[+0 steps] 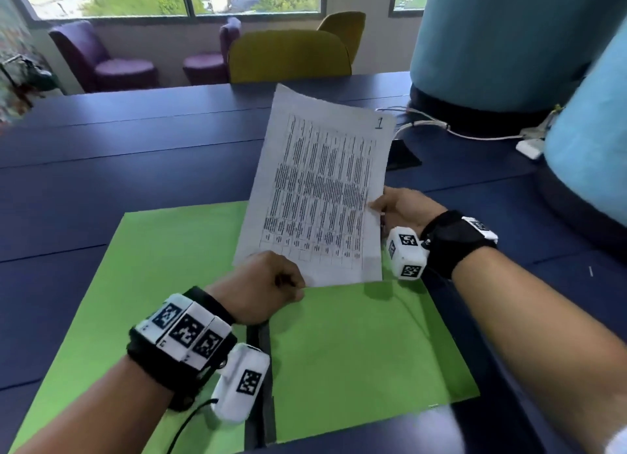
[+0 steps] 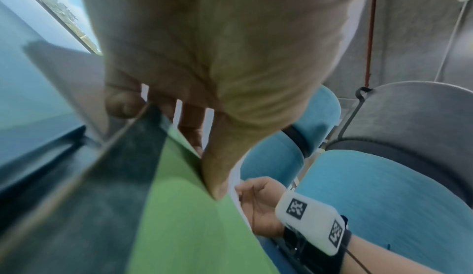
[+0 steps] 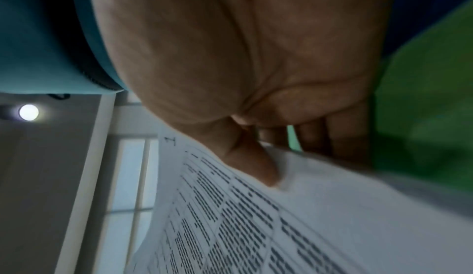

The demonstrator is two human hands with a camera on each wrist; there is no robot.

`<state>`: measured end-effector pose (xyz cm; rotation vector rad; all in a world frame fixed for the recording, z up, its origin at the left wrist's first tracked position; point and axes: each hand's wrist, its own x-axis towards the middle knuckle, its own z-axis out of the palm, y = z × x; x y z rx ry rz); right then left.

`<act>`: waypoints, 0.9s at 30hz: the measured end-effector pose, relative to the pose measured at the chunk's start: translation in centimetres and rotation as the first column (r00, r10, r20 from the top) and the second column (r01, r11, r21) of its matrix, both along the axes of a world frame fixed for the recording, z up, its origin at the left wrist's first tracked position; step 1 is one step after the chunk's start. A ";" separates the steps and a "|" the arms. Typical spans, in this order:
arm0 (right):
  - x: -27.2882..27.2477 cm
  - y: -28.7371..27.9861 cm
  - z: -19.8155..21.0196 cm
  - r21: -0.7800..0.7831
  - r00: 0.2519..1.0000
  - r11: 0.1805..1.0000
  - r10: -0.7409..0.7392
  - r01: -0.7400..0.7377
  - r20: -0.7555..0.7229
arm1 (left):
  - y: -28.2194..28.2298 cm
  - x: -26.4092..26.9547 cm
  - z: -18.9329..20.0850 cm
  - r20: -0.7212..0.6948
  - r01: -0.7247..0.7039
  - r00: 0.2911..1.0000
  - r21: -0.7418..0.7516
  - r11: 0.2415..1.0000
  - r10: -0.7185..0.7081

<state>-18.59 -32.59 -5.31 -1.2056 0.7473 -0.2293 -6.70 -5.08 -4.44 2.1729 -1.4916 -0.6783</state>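
Note:
A white printed sheet point(image 1: 322, 189) with a dense table and a handwritten "1" in its top right corner is held up, tilted, above the green mat point(image 1: 356, 352). My left hand point(image 1: 261, 284) pinches the sheet's bottom left corner. My right hand point(image 1: 400, 206) pinches the sheet's right edge, thumb on the printed face. In the right wrist view the thumb point(image 3: 256, 167) presses on the sheet point(image 3: 256, 227) with the fingers behind it. In the left wrist view my left hand point(image 2: 204, 106) is seen from beneath, and the right hand point(image 2: 258, 201) holds the paper's far edge.
The dark blue table point(image 1: 101, 168) carries the green mat. A white cable point(image 1: 475, 134) and a white adapter point(image 1: 529, 148) lie at the right, near two blue chair backs point(image 1: 509, 40). A dark flat object point(image 1: 403, 155) lies behind the sheet. Yellow and purple armchairs point(image 1: 288, 56) stand beyond.

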 end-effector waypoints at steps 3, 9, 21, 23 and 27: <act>-1.0 -0.1 0.2 -0.114 0.976 0.991 0.050 -0.076 -0.210 | 0.3 -0.8 0.2 0.024 -0.048 0.999 -0.016 0.999 0.049; -1.5 -0.9 2.1 -0.537 0.823 0.738 0.045 -0.409 -0.566 | 0.6 -1.9 1.0 0.144 -0.131 0.982 0.027 0.991 0.126; -1.6 -0.4 4.2 -0.749 0.769 0.447 -0.186 -0.488 -0.612 | 1.1 0.8 0.7 0.087 -0.244 0.967 0.076 0.967 0.237; 0.6 0.0 5.7 -0.856 0.847 0.361 -0.247 -0.370 -0.470 | 0.8 2.1 1.1 0.079 -0.271 0.961 0.074 0.960 0.265; 6.8 2.4 6.8 -0.847 0.876 0.282 -0.044 -0.450 -0.480 | -1.5 3.8 1.7 0.133 -0.284 0.954 0.099 0.954 0.270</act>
